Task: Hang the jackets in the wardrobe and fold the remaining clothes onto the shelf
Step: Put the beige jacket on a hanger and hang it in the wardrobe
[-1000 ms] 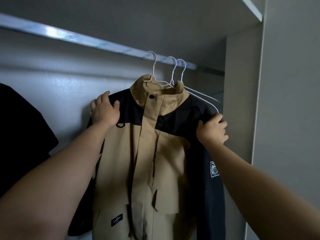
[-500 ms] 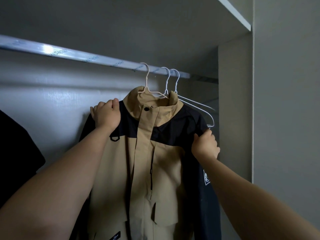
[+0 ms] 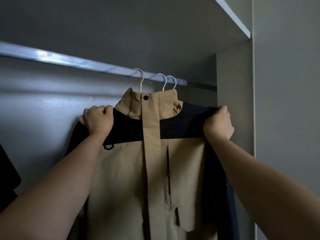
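Observation:
A tan and black jacket (image 3: 131,170) hangs from a white hanger (image 3: 141,80) hooked over the metal wardrobe rail (image 3: 69,62). Its front faces me squarely, with the collar upright. My left hand (image 3: 97,121) grips the jacket's black left shoulder. My right hand (image 3: 219,123) grips the black right shoulder and pulls the fabric taut sideways. Two more white hangers (image 3: 168,83) hook on the rail just right of the jacket; their lower parts are hidden behind the collar.
A dark garment (image 3: 7,174) hangs at the far left edge. The wardrobe's side panel (image 3: 233,101) stands close to the right of my right hand, and a shelf (image 3: 232,16) runs above the rail. The pale back wall shows behind the jacket.
The jacket has turned to face me squarely and its shoulders are spread wider. My right hand rose and moved right to the shoulder end; my left hand now curls over the left shoulder.

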